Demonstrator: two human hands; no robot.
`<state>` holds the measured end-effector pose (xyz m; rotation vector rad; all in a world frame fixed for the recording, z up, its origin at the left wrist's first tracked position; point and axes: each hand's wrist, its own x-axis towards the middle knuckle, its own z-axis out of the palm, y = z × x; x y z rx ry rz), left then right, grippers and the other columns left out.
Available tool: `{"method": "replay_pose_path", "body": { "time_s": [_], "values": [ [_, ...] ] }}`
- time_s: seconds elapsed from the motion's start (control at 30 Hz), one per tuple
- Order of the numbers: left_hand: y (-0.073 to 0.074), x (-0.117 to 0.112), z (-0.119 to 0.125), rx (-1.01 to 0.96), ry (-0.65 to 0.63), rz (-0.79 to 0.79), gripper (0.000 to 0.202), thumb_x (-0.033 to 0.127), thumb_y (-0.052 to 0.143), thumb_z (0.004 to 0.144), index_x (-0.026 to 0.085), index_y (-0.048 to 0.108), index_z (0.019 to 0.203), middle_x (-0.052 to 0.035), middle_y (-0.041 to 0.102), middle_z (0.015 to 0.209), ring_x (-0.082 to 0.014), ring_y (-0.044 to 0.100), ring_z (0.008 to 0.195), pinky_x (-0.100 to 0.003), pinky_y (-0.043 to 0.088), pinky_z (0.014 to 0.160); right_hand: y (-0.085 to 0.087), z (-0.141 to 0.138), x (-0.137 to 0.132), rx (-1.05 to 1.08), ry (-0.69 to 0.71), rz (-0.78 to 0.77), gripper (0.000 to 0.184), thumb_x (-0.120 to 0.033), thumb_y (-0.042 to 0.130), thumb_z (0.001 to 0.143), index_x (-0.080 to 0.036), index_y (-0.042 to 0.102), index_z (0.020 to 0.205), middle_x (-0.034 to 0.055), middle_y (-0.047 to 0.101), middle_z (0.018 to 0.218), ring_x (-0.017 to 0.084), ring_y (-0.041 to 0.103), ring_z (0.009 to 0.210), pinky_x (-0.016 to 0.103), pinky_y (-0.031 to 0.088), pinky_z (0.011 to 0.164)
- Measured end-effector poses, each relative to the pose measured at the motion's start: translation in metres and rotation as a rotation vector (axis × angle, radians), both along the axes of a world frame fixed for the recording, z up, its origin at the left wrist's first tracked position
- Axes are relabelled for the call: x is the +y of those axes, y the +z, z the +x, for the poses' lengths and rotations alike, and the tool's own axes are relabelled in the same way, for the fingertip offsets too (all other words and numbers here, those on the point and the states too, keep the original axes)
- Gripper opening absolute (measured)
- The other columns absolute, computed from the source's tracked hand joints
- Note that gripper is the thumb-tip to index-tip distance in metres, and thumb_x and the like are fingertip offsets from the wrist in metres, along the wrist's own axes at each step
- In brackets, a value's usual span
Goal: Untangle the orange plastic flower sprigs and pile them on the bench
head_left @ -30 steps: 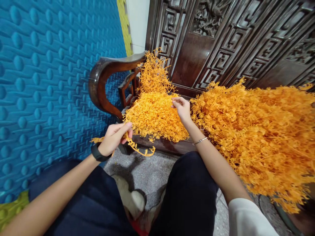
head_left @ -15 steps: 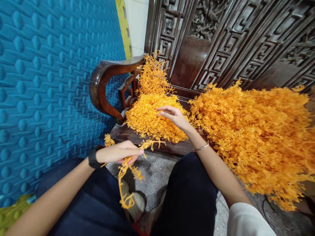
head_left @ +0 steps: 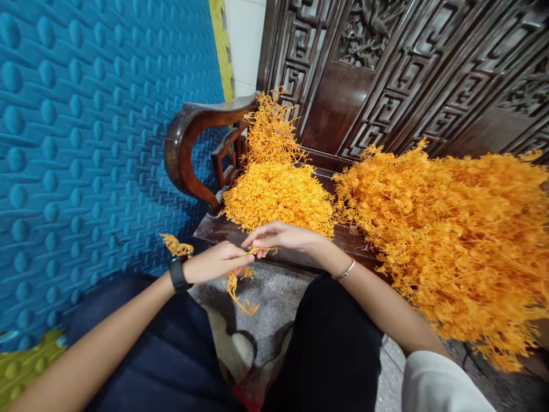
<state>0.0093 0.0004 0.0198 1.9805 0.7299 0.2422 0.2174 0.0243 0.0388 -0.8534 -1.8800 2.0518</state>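
My left hand [head_left: 219, 262] is closed around a thin, branching orange sprig [head_left: 240, 294], whose curled end hangs below the fingers. More orange strands stick out behind the wrist, above a black watch [head_left: 179, 273]. My right hand [head_left: 285, 236], palm down with bent fingers, meets the left fingertips and pinches the sprig's upper branch; its thumb is mostly hidden. Just beyond both hands, a heap of short orange pieces [head_left: 278, 197] lies on the dark wooden bench seat [head_left: 214, 228].
A large mound of orange sprigs [head_left: 450, 240] fills the right side. More tangled strands [head_left: 272, 131] stand behind the small heap. A curved wooden armrest [head_left: 175, 146] bounds the bench's left, a carved backrest [head_left: 334, 103] its rear. Blue foam matting [head_left: 86, 143] lies left.
My right hand has come down and toward me from over the small heap to the sprig at my left hand. The left hand still holds the sprig, and the view has shifted slightly.
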Motion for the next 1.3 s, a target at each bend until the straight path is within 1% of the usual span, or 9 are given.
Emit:
{"method": "replay_pose_path", "body": {
  "time_s": [0.1,0.23,0.4,0.63,0.83,0.97,1.13,1.23,1.3],
  "values": [
    [-0.002,0.001,0.001,0.045,0.012,0.010,0.049,0.046,0.039,0.089,0.013,0.054,0.055,0.0046,0.041,0.043,-0.0056,0.036,0.041,-0.018,0.029,0.045,0.001,-0.001,-0.001,-0.027,-0.019,-0.002,0.021,-0.020,0.070,0.073,-0.014,0.069,0.093,0.0010,0.066,0.080,0.009,0.059,0.075,0.025,0.046,0.076],
    [-0.004,-0.001,0.002,0.092,0.024,-0.028,0.051,0.048,0.036,0.089,0.014,0.052,0.054,0.0048,0.039,0.041,-0.0060,0.036,0.039,-0.019,0.030,0.044,0.003,0.002,0.002,-0.011,-0.319,0.071,0.012,-0.013,0.072,0.063,-0.015,0.067,0.073,-0.0018,0.064,0.072,0.009,0.057,0.069,0.026,0.046,0.073],
    [0.001,0.001,0.004,0.044,0.144,-0.078,0.050,0.051,0.038,0.087,0.015,0.049,0.056,0.0053,0.037,0.042,-0.0069,0.035,0.042,-0.020,0.029,0.045,0.001,0.011,0.018,0.121,-0.689,0.105,0.016,-0.018,0.074,0.056,-0.015,0.062,0.066,-0.0030,0.058,0.062,0.008,0.052,0.059,0.025,0.045,0.066],
    [0.018,0.011,0.003,-0.070,0.159,-0.149,0.047,0.048,0.042,0.085,0.014,0.048,0.052,0.0047,0.036,0.044,-0.0056,0.029,0.041,-0.020,0.021,0.041,0.004,0.004,0.030,0.268,-0.978,0.304,0.021,-0.027,0.074,0.053,-0.015,0.061,0.066,-0.0006,0.059,0.064,0.010,0.053,0.061,0.026,0.045,0.062],
    [0.011,-0.005,-0.007,0.054,-0.041,-0.194,0.054,0.050,0.039,0.088,0.014,0.051,0.051,0.0044,0.037,0.039,-0.0060,0.032,0.038,-0.021,0.027,0.044,0.019,0.075,0.074,0.324,-1.466,0.620,0.018,-0.030,0.066,0.061,-0.017,0.058,0.072,0.0017,0.061,0.077,0.013,0.056,0.070,0.031,0.048,0.071],
    [-0.004,-0.008,0.000,0.176,-0.129,-0.173,0.052,0.049,0.037,0.088,0.014,0.052,0.053,0.0050,0.036,0.038,-0.0064,0.033,0.037,-0.020,0.027,0.044,0.008,0.089,0.098,0.174,-1.337,0.756,0.023,-0.031,0.068,0.062,-0.017,0.060,0.078,0.0044,0.065,0.083,0.017,0.060,0.078,0.035,0.048,0.080],
    [-0.029,-0.014,0.021,0.502,-0.265,0.076,0.044,0.031,0.043,0.084,0.015,0.056,0.045,0.0009,0.050,0.042,-0.0088,0.043,0.041,-0.021,0.029,0.046,0.000,0.073,0.113,-0.106,-1.121,1.049,0.027,-0.040,0.056,0.078,-0.019,0.063,0.093,0.0099,0.064,0.106,0.023,0.057,0.101,0.042,0.041,0.095],
    [-0.044,-0.021,0.031,0.671,-0.293,0.238,0.040,0.028,0.043,0.082,0.017,0.062,0.049,-0.0031,0.058,0.048,-0.0138,0.053,0.048,-0.022,0.036,0.049,0.005,0.068,0.103,-0.282,-1.070,1.232,0.038,-0.046,0.054,0.082,-0.027,0.057,0.114,0.0083,0.050,0.130,0.029,0.037,0.125,0.051,0.028,0.104],
    [-0.054,-0.025,0.035,0.727,-0.275,0.309,0.033,0.028,0.047,0.079,0.016,0.066,0.055,-0.0070,0.063,0.055,-0.0184,0.060,0.055,-0.025,0.042,0.053,0.005,0.059,0.083,-0.306,-0.870,1.291,0.037,-0.044,0.050,0.086,-0.029,0.053,0.121,0.0075,0.046,0.133,0.030,0.034,0.127,0.052,0.028,0.104]
  ]
}}
